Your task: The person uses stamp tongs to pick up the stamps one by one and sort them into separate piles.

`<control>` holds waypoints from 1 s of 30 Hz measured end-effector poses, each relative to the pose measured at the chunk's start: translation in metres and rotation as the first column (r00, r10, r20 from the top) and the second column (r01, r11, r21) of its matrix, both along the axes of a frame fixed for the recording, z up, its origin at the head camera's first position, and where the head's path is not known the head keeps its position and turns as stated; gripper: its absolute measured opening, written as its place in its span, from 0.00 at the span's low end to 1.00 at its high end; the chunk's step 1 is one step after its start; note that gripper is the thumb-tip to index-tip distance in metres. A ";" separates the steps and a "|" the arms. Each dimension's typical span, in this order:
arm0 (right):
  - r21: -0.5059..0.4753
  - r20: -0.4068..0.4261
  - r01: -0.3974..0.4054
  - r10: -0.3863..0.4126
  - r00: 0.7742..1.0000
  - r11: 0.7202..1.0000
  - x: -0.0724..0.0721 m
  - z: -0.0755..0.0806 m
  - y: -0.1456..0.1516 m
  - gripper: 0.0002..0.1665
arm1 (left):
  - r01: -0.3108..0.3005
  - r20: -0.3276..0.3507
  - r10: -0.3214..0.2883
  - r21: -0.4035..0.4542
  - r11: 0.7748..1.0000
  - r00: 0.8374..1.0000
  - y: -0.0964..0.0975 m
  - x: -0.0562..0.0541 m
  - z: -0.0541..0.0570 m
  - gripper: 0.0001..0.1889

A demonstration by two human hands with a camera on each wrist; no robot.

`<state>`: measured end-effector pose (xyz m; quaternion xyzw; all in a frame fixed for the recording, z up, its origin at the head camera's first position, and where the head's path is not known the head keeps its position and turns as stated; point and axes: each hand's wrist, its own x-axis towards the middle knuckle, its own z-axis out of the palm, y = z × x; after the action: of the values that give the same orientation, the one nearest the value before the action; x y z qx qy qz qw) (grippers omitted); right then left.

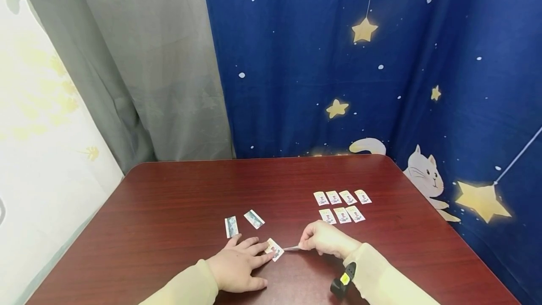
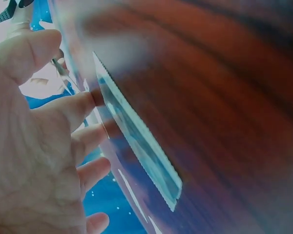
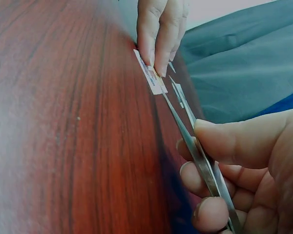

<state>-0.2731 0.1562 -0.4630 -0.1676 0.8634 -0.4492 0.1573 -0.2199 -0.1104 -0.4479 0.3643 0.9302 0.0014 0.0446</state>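
My left hand [image 1: 237, 267] lies palm down on the table with its fingers spread, two fingertips pressing on a small white-edged stamp [image 1: 277, 250] with a coloured picture. Metal tweezers [image 3: 198, 156] are held by my right hand [image 1: 326, 239], between thumb and fingers. Their slim tips stand slightly apart at the stamp's near edge in the right wrist view. Just beyond the left fingertips lie two blue-grey stamps [image 1: 231, 228], one upright and one slanted. The left wrist view shows a toothed edge on the bluish stamp [image 2: 141, 141] beside that hand.
Two rows of several similar picture stamps [image 1: 333, 197] lie at the right of the dark red wooden table [image 1: 178, 192]. A black band with a yellow mark [image 1: 345, 278] circles the right wrist. Grey and blue curtains [image 1: 296, 60] hang behind the table.
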 end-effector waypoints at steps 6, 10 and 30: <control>0.001 0.002 0.024 -0.024 1.000 1.000 0.000 0.001 -0.003 0.05 | 0.014 0.056 -0.014 0.006 1.000 0.998 -0.001 -0.002 -0.001 0.34; 0.002 0.002 0.036 -0.036 0.999 0.999 0.000 0.001 -0.005 0.06 | 0.039 0.036 -0.040 0.026 0.999 0.999 -0.002 -0.002 0.000 0.33; 0.194 -0.175 0.108 -0.074 0.982 0.975 0.006 0.005 -0.018 0.09 | 0.044 0.052 -0.046 0.036 0.998 0.998 -0.004 -0.003 -0.004 0.32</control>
<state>-0.2669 0.1383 -0.4580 -0.1480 0.9215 -0.3501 0.0802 -0.2227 -0.1146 -0.4518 0.3856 0.9202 0.0262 0.0626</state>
